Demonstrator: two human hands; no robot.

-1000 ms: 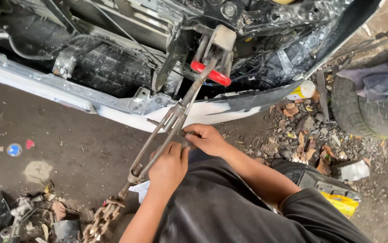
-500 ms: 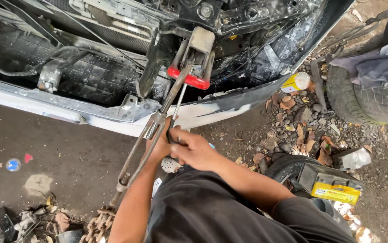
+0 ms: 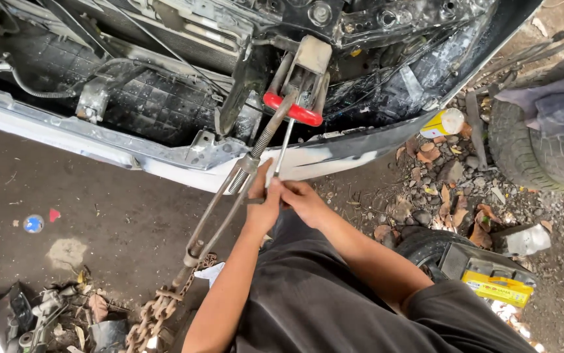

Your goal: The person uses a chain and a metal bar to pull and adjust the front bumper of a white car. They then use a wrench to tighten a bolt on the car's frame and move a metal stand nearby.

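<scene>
The left hand [image 3: 262, 209] and right hand [image 3: 303, 199] are meeting on a thin rod [image 3: 284, 149], fingers clenched around its lower end; the overlapping fingers are hiding exactly where each is gripping. Just left of the fingers a turnbuckle [image 3: 220, 212] is slanting down to a rusty chain [image 3: 154, 314], whose end is running out of frame. Above the fingers, the rod is reaching a red clamp [image 3: 293, 110] on the car front [image 3: 131, 98]. Well right of the fingers, a yellow can [image 3: 444, 123] is lying in rubble, contents unseen.
</scene>
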